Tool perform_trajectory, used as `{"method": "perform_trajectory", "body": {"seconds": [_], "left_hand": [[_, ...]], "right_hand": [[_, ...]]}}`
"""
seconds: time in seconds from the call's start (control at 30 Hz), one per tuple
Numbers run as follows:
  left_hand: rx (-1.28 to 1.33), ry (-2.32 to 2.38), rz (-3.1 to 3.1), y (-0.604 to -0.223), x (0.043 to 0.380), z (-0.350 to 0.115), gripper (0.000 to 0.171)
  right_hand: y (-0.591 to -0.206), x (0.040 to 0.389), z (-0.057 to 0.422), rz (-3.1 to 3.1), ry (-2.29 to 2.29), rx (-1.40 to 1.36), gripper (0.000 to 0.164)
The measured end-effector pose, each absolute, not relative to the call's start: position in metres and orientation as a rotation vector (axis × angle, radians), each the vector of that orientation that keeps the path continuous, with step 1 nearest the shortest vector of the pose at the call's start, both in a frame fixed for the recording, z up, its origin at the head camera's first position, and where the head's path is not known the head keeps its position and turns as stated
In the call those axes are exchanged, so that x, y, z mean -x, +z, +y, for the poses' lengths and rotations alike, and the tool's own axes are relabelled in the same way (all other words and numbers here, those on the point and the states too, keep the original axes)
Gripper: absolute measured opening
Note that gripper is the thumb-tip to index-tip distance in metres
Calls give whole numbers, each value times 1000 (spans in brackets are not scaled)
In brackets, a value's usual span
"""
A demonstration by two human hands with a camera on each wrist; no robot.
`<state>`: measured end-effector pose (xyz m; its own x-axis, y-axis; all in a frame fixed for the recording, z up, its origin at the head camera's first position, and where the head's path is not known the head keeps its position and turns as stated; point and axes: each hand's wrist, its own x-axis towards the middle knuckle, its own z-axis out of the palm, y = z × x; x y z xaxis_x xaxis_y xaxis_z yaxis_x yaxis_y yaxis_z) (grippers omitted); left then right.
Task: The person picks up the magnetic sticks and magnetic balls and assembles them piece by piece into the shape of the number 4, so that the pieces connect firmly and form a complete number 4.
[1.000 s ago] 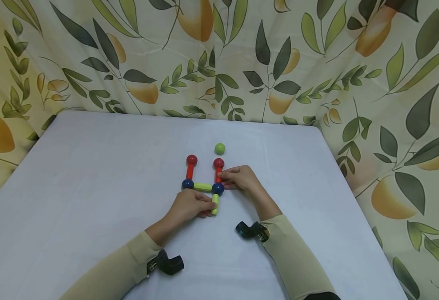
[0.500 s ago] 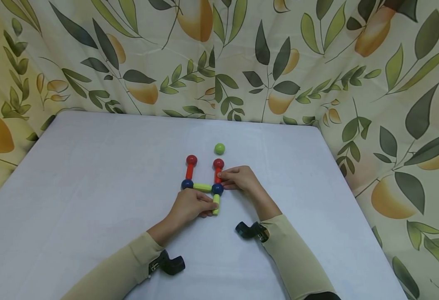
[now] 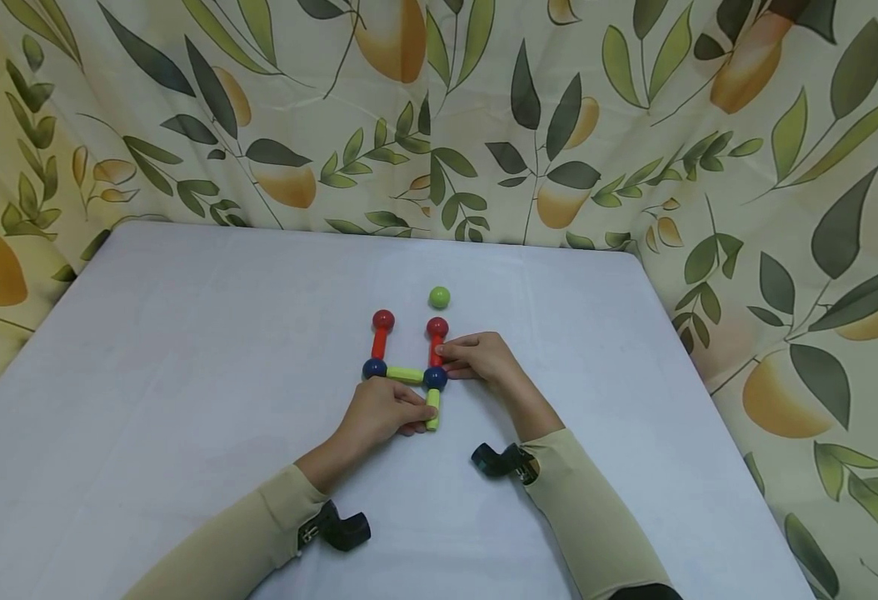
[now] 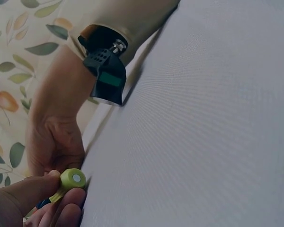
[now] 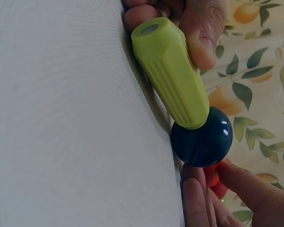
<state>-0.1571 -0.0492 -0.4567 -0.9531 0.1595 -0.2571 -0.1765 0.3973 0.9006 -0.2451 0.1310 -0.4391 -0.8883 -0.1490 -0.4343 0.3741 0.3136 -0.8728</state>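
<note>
Magnetic rods and balls form a joined figure on the white table. My left hand pinches the near yellow-green magnetic rod between thumb and fingers. One end of that rod meets the right blue ball; its other end shows a silvery disc in the right wrist view. My right hand pinches the right red rod, which stands between that blue ball and a red ball. Another yellow-green rod runs across to the left blue ball, where a second red rod extends to another red ball.
A loose green ball lies beyond the right red ball. The white-covered table spreads around the figure, backed by a leaf-and-fruit patterned cloth. Black cameras are strapped at both wrists.
The near yellow-green rod has swung slightly to the right at its near end, and my left hand has shifted right with it. My right hand has stayed in place.
</note>
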Motion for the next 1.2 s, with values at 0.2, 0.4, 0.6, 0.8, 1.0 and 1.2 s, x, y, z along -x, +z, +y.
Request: {"method": "perform_trajectory", "body": {"seconds": [0.2, 0.4, 0.6, 0.8, 1.0, 1.2], "left_hand": [[-11, 1610, 2332, -455, 157, -49, 19], [-18, 1631, 2312, -454, 156, -49, 18], [-19, 1625, 2314, -454, 157, -47, 18], [-15, 1576, 2338, -452, 158, -50, 17], [46, 1510, 2382, -431, 174, -65, 18], [88, 1542, 2414, -402, 218, -78, 26]], "right_hand": [[-437, 245, 132, 2139, -1604, -213, 33], [-437, 245, 132, 2135, -1595, -235, 32], [-437, 245, 134, 2134, -1593, -238, 33], [-437, 245, 135, 2136, -1590, -228, 33], [-438, 245, 135, 2125, -1599, -220, 33], [-441, 246, 134, 2110, -1613, -231, 31]]}}
